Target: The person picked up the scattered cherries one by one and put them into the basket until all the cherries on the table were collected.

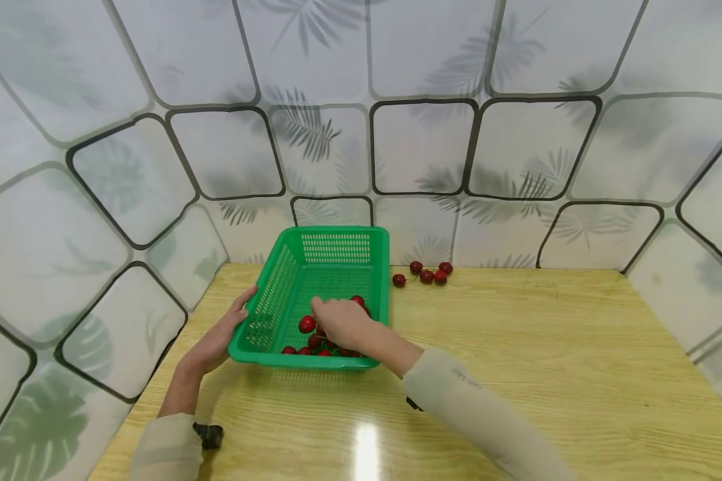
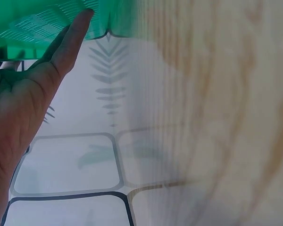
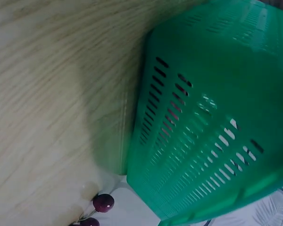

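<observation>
Several red cherries (image 1: 315,341) lie heaped in the near half of the green basket (image 1: 303,361), left of the frame's lower middle, with one brighter single cherry (image 1: 307,325) at the heap's upper left. The right hand (image 1: 345,321) is much the nearer — it reaches in over the right rim from the lower right, knuckles up, that cherry just below and left of its fingertips. Its fingers look bent downward, but whether they pinch a fruit or a stem I cannot tell. The left hand (image 1: 216,339) lies against the basket's left wall from outside, fingers extended along it and gripping no cherry. The basket's longer sides seem to run up the frame, away from the person. Right of its far corner, near the table's back edge, sits a small stemmed group of loose cherries (image 1: 426,276). Beneath is a pale wood-grain table (image 1: 517,347), glossy at the bottom centre; patterned walls (image 1: 424,147) — dark-edged rounded panels and leaf prints — fill the top and both sides.
</observation>
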Demonstrator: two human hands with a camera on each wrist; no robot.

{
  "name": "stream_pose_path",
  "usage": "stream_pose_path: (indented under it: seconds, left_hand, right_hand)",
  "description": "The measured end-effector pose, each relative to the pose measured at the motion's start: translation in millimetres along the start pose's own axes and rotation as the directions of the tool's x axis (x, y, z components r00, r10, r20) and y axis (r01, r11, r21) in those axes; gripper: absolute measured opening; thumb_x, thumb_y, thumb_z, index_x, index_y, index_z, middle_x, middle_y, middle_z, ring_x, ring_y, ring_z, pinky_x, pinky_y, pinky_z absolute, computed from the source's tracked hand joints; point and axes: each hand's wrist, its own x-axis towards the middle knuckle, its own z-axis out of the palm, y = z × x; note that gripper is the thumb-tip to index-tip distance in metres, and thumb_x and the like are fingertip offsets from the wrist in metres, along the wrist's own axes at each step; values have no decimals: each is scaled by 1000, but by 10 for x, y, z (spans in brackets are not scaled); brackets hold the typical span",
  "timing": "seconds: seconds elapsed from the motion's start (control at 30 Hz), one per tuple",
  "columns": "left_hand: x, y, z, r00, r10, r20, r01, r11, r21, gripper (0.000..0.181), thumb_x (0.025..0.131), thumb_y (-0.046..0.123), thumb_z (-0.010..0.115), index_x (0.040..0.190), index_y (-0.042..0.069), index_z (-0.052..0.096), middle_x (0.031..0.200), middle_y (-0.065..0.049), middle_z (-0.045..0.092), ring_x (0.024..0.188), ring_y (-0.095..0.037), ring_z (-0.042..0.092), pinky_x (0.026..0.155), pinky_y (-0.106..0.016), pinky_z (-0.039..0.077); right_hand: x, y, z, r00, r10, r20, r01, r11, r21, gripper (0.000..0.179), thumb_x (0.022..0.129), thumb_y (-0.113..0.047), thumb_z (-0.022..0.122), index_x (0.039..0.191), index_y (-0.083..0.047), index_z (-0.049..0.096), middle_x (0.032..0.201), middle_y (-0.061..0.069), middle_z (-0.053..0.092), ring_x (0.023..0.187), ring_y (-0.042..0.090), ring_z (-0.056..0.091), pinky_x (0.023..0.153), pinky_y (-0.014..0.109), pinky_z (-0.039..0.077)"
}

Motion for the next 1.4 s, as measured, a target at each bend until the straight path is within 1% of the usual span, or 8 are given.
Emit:
stream_pose_path:
  seconds: [0.2, 0.4, 0.53, 0.73, 0.97, 1.1, 1.23, 1.4]
  left_hand:
    - [5, -12, -3, 1000, 1, 0, -1, 1000, -2, 57, 112, 36, 18, 161, 24, -9, 163, -19, -8, 133, -50, 30, 89, -28, 49]
    - [7, -16, -14, 1000, 2, 0, -2, 1000, 0, 58, 111, 37, 19, 161, 23, -9, 163, -19, -6, 132, -49, 33, 89, -30, 50]
    - [9, -33, -20, 1000, 10, 4, -10, 1000, 6, 59, 111, 37, 19, 161, 22, -9, 163, -19, -9, 134, -50, 29, 90, -27, 49]
    - [3, -34, -24, 1000, 14, 6, -14, 1000, 15, 59, 111, 37, 19, 161, 23, -9, 163, -18, -11, 135, -48, 26, 90, -24, 47]
    - [8, -16, -10, 1000, 15, 14, -16, 1000, 25, 59, 111, 37, 18, 160, 22, -10, 163, -18, -12, 135, -48, 26, 91, -24, 47]
    - [15, -4, -5, 1000, 13, 9, -13, 1000, 18, 59, 112, 37, 19, 160, 22, -10, 163, -18, -12, 136, -49, 24, 90, -24, 48]
    - [17, 3, -2, 1000, 10, 4, -11, 1000, 17, 58, 112, 37, 19, 161, 23, -10, 163, -18, -12, 136, -50, 24, 90, -24, 47]
    - [10, -6, 0, 1000, 9, 4, -9, 1000, 19, 59, 111, 37, 19, 160, 23, -10, 163, -17, -14, 137, -49, 22, 90, -23, 47]
  right_hand:
    - [39, -19, 100, 1000, 18, 25, -18, 1000, 7, 13, 101, -9, 55, 91, -13, 48, 67, -3, 49, 56, 12, 50, 49, 23, 41]
    - [69, -16, 137, 998, 12, 64, -14, 999, 29, 14, 96, 2, 58, 93, -11, 55, 76, 1, 58, 69, 13, 58, 55, 22, 44]
    - [74, -21, 155, 996, 16, 90, -21, 998, 59, 17, 95, 3, 59, 87, -12, 57, 73, -1, 57, 67, 11, 56, 54, 21, 44]
    - [80, -9, 193, 995, 22, 92, -30, 996, 87, 21, 100, -6, 57, 80, -13, 59, 67, -3, 55, 61, 8, 49, 52, 20, 42]
    - [65, 6, 213, 994, 65, 94, -73, 994, 85, 23, 99, -9, 55, 77, -14, 56, 66, -3, 54, 64, 11, 55, 51, 24, 45]
    - [56, 21, 205, 987, 122, 103, -138, 977, 165, 24, 100, -9, 52, 77, -14, 53, 66, -3, 52, 61, 11, 52, 50, 24, 44]
    - [53, 42, 178, 977, 184, 112, -208, 940, 270, 23, 101, -6, 49, 80, -12, 54, 68, -2, 51, 59, 10, 47, 51, 22, 40]
    - [57, 53, 169, 967, 211, 140, -248, 897, 366, 18, 95, 2, 48, 88, -5, 64, 75, 2, 57, 59, 8, 42, 54, 20, 39]
